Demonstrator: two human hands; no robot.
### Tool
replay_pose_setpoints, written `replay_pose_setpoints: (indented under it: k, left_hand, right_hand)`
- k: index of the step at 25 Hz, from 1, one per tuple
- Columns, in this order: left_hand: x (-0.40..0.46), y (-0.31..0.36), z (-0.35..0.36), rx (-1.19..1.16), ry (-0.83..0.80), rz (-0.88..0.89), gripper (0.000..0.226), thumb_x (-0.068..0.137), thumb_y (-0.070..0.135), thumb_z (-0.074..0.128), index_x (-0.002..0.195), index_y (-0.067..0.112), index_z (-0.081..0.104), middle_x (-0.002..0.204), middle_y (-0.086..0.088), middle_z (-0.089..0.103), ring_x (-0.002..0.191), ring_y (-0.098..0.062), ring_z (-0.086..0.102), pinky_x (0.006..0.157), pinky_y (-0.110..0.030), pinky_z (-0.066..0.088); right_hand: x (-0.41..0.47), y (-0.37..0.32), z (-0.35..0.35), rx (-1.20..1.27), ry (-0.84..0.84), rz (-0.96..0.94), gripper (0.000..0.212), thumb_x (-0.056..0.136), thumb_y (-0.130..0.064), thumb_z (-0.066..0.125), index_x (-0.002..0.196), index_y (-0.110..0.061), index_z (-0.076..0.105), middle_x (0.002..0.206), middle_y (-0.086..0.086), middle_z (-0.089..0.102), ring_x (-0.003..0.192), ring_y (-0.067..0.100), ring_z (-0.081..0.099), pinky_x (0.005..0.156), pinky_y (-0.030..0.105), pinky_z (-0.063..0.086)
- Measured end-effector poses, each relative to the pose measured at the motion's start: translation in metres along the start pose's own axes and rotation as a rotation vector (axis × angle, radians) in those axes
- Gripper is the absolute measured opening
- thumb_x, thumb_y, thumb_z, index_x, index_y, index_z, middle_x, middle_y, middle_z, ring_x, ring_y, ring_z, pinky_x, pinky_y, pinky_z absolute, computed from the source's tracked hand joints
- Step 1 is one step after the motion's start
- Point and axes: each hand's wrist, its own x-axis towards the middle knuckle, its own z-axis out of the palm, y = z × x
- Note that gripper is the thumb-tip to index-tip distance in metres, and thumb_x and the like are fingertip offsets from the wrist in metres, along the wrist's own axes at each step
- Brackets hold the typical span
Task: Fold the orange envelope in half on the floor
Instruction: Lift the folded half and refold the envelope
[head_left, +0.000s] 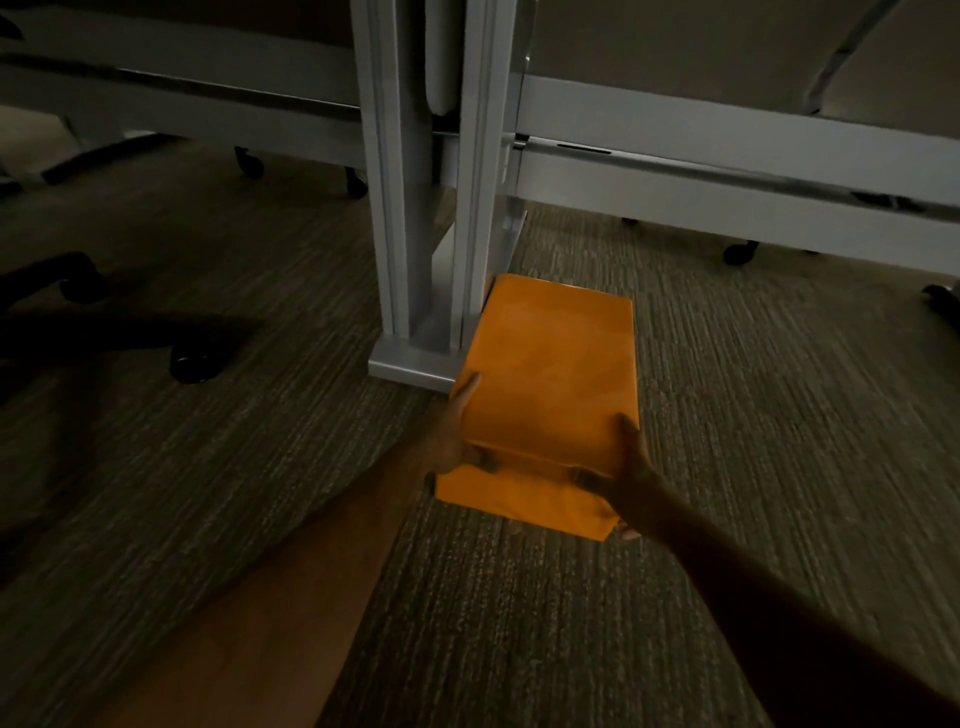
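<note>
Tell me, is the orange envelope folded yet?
Partly folded. The orange envelope has its top layer doubled over, held by the left hand and right hand.

envelope (550, 374) on carpet (727, 415), right of desk leg (410, 208)

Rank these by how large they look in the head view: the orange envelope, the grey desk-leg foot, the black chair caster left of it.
1. orange envelope, clearly largest.
2. grey desk-leg foot.
3. black chair caster, smallest, though the dark floor blurs its outline.
</note>
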Motion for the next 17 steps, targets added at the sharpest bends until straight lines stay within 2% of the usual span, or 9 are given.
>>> replay_pose_setpoints:
  k: [2, 4, 5, 7, 9, 11, 12, 15, 17]
  left_hand:
    - [0.004, 0.002, 0.001, 0.175, 0.017, -0.012, 0.139, 0.062, 0.041, 0.091, 0.151, 0.041, -0.016, 0.164, -0.012, -0.013, 0.149, -0.039, 0.003, 0.117, -0.063, 0.017]
    - [0.004, 0.005, -0.002, 0.498, 0.098, 0.055, 0.127, 0.069, 0.060, 0.079, 0.154, 0.037, -0.012, 0.163, -0.010, -0.022, 0.148, -0.037, -0.008, 0.115, -0.063, 0.011]
    - [0.002, 0.004, -0.001, 0.651, 0.145, 0.136, 0.117, 0.075, 0.064, 0.071, 0.155, 0.034, -0.008, 0.164, -0.009, -0.019, 0.148, -0.035, -0.009, 0.116, -0.062, 0.009]
    - [-0.009, 0.005, 0.016, 0.799, 0.196, 0.279, 0.092, 0.090, 0.054, 0.058, 0.157, 0.028, 0.002, 0.166, -0.009, -0.003, 0.150, -0.031, -0.002, 0.118, -0.055, 0.009]
    - [-0.019, 0.012, 0.048, 0.896, 0.339, 0.292, 0.069, 0.097, 0.036, 0.055, 0.155, 0.018, 0.022, 0.161, -0.014, 0.024, 0.147, -0.032, 0.022, 0.116, -0.048, 0.027]
    - [-0.018, 0.032, 0.061, 1.014, 0.436, 0.259, 0.049, 0.096, 0.021, 0.059, 0.142, 0.010, 0.046, 0.145, -0.016, 0.047, 0.128, -0.031, 0.051, 0.098, -0.040, 0.049]
    - [-0.015, 0.040, 0.059, 1.050, 0.443, 0.226, 0.044, 0.095, 0.013, 0.059, 0.138, 0.008, 0.050, 0.145, -0.018, 0.046, 0.123, -0.032, 0.053, 0.095, -0.040, 0.049]
    - [-0.009, 0.048, 0.047, 0.965, 0.243, 0.168, 0.049, 0.091, 0.001, 0.056, 0.139, 0.011, 0.046, 0.158, -0.020, 0.024, 0.131, -0.038, 0.041, 0.103, -0.047, 0.042]
    - [-0.010, 0.043, 0.048, 0.963, 0.227, 0.128, 0.054, 0.092, 0.002, 0.056, 0.143, 0.012, 0.041, 0.160, -0.018, 0.018, 0.138, -0.039, 0.033, 0.107, -0.048, 0.038]
  right_hand:
    - [0.003, -0.001, -0.001, -0.023, 0.000, -0.071, 0.126, 0.055, -0.074, 0.074, 0.142, -0.061, -0.016, 0.162, 0.018, 0.014, 0.129, 0.049, 0.045, 0.083, 0.052, 0.056]
    - [0.004, -0.002, -0.002, -0.139, 0.045, -0.061, 0.131, 0.049, -0.087, 0.064, 0.146, -0.054, -0.018, 0.164, 0.018, -0.001, 0.145, 0.048, 0.018, 0.108, 0.065, 0.036]
    - [0.004, -0.002, -0.003, -0.261, 0.083, -0.052, 0.128, 0.049, -0.093, 0.055, 0.145, -0.055, -0.019, 0.164, 0.015, -0.011, 0.149, 0.046, 0.003, 0.113, 0.067, 0.027]
    - [0.003, -0.001, -0.004, -0.523, 0.178, -0.097, 0.114, 0.056, -0.100, 0.037, 0.145, -0.055, -0.020, 0.164, 0.008, -0.022, 0.149, 0.036, -0.017, 0.115, 0.066, 0.014]
    - [0.000, -0.002, -0.006, -0.698, 0.239, -0.192, 0.100, 0.069, -0.095, 0.026, 0.147, -0.052, -0.021, 0.164, 0.002, -0.022, 0.150, 0.031, -0.019, 0.117, 0.062, 0.001]
    - [-0.005, -0.006, 0.002, -0.832, 0.279, -0.268, 0.087, 0.084, -0.082, 0.024, 0.149, -0.046, -0.021, 0.162, 0.000, -0.019, 0.151, 0.029, -0.016, 0.115, 0.057, -0.011]
    - [-0.009, -0.007, 0.013, -0.876, 0.307, -0.311, 0.080, 0.093, -0.070, 0.027, 0.150, -0.041, -0.021, 0.161, 0.001, -0.017, 0.152, 0.029, -0.012, 0.116, 0.057, -0.011]
    - [-0.026, -0.013, 0.048, -0.862, 0.398, -0.369, 0.071, 0.101, -0.027, 0.036, 0.155, -0.029, -0.011, 0.165, 0.011, -0.007, 0.153, 0.032, -0.001, 0.124, 0.052, 0.005]
    - [-0.030, -0.017, 0.049, -0.851, 0.418, -0.361, 0.065, 0.102, -0.020, 0.032, 0.158, -0.025, -0.002, 0.166, 0.013, 0.001, 0.153, 0.032, 0.002, 0.124, 0.049, 0.008]
